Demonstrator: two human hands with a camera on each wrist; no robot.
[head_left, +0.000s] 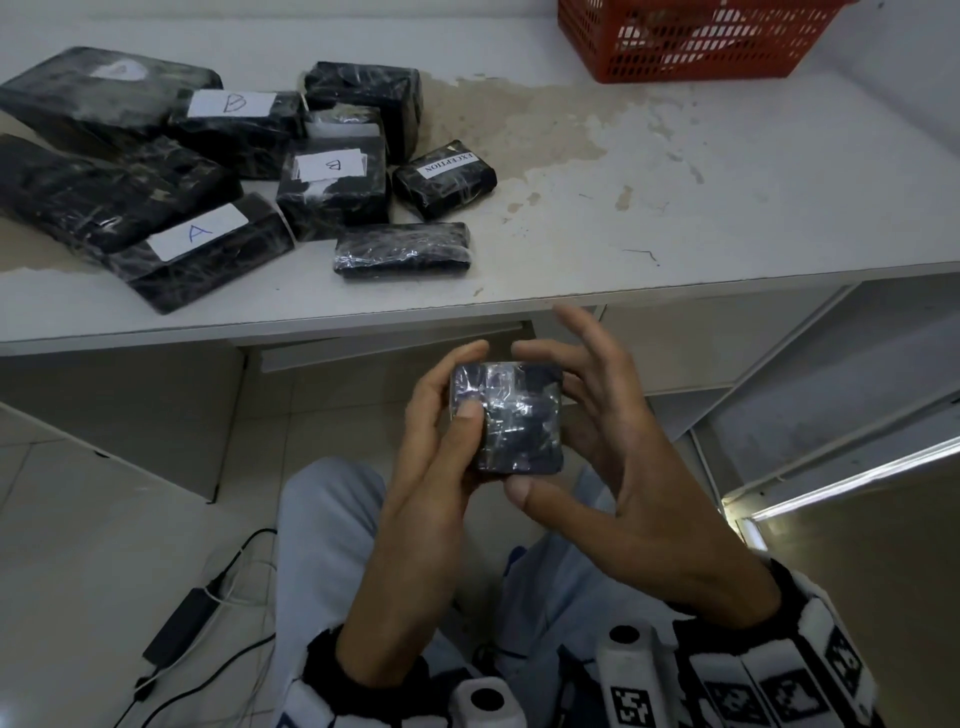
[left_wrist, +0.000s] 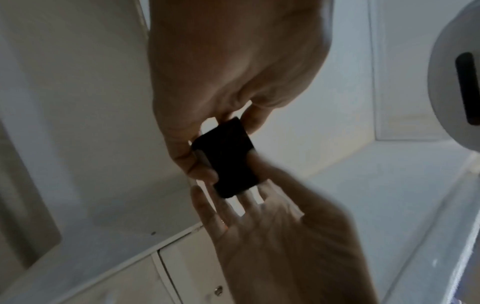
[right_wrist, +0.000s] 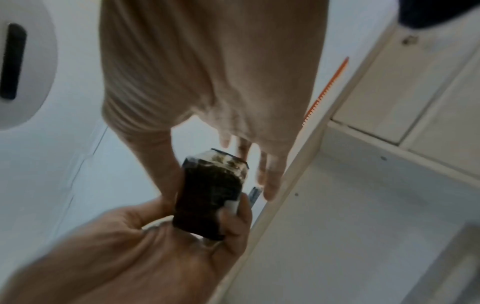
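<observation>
A small black parcel (head_left: 509, 415) wrapped in shiny clear film is held in the air below the table's front edge, over my lap. My left hand (head_left: 462, 384) grips its left side, thumb pressed on the top face and fingers behind it. My right hand (head_left: 540, 421) pinches it lengthwise, with the thumb at the near edge and the index finger over the far edge; its other fingers are splayed. In the left wrist view the parcel (left_wrist: 228, 160) looks dark between both hands. In the right wrist view the parcel (right_wrist: 210, 195) shows a pale taped end.
On the white table (head_left: 675, 208) lies a pile of several black wrapped parcels, among them ones labelled A (head_left: 200, 234), B (head_left: 332, 166) and EXCEPTION (head_left: 447, 174). A red basket (head_left: 701, 41) stands at the back right. A power adapter and cables (head_left: 176, 623) lie on the floor.
</observation>
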